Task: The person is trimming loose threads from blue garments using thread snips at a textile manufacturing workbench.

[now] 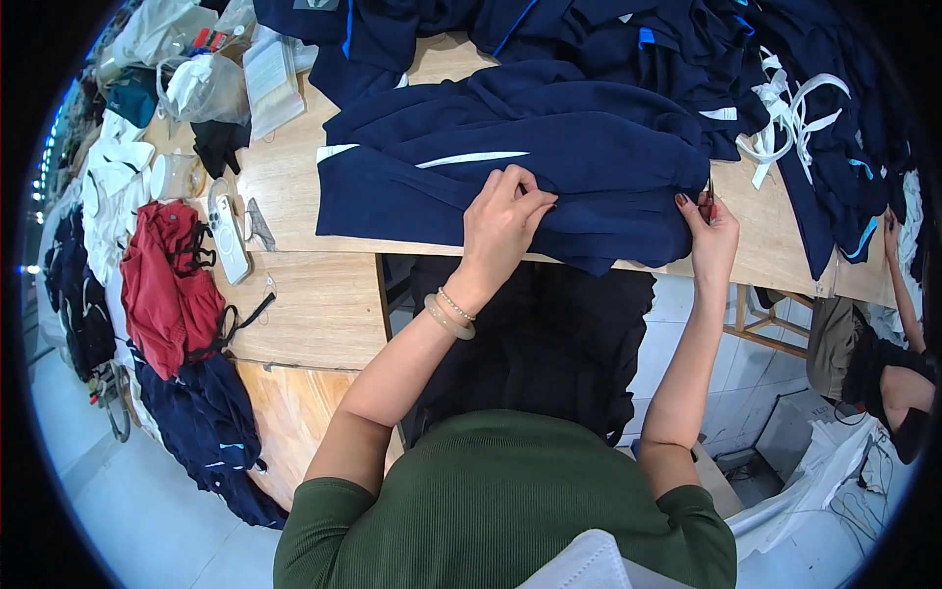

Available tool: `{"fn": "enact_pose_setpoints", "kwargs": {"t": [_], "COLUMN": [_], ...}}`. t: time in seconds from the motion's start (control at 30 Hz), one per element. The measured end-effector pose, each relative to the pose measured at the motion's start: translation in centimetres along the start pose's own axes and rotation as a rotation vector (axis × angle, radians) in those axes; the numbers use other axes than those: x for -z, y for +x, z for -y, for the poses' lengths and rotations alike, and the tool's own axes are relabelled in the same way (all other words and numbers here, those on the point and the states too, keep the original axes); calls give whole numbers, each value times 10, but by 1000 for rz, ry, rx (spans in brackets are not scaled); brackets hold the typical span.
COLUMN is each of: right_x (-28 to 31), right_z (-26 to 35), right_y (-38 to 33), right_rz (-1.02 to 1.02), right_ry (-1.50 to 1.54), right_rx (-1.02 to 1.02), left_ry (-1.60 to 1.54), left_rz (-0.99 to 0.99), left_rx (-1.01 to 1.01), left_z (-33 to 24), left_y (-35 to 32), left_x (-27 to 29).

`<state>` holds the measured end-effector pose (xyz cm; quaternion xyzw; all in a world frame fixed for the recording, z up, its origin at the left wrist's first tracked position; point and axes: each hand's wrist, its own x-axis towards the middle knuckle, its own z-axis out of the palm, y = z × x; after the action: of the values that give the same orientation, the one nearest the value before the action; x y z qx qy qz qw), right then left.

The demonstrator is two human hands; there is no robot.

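A navy garment (pixel 599 128) with white stripes lies spread along the near side of the wooden table, its lower edge hanging slightly over the front. My left hand (pixel 502 221) rests over its middle, thumb and fingertips pinched together; what is between them is too small to make out. At the garment's right end, my right hand (pixel 714 234) is closed with the thumb against the cloth edge. A slim dark tool (pixel 709 194) sticks up from its fingers, mostly hidden, its kind unclear.
More navy garments (pixel 628 39) are heaped along the back. White tapes (pixel 790 118) lie tangled at the right. On the left are a phone (pixel 230 240), a red garment (pixel 172 285), a plastic cup (pixel 177 177) and plastic bags (pixel 201 88). Another person's arm (pixel 901 275) shows far right.
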<state>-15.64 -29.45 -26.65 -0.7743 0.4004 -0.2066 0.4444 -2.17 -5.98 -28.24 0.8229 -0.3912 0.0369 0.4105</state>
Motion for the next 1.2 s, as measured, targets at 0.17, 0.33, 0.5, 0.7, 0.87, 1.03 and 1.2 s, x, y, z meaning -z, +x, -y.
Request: {"fn": "enact_pose_setpoints", "kwargs": {"t": [0.17,0.33,0.5,0.7,0.87,1.03,1.2], "right_x": [5,23,25,-10,-56,-54,-40], "right_z": [8,38,81,124,118,108,106], "right_y": [-4,-24,-35,-35,-22,-24,-27], "right_rz": [79,138,126,378,513,764,666], "right_ry": [-41,42,203,370,460,352,127], "right_rx": [-22,-35,113,292,283,-24,268], "left_ry": [-20,-297,-514,-545,-542,-616,-532], "left_rz": [-107,-66,-52,-71,-21,-115,-122], "left_rx": [13,266,442,367,380,374,219], "left_z": [0,-1,-9,-17,-17,-14,-17], "left_y": [5,7,11,16,11,6,0], "left_x": [-1,16,34,42,42,38,38]}}
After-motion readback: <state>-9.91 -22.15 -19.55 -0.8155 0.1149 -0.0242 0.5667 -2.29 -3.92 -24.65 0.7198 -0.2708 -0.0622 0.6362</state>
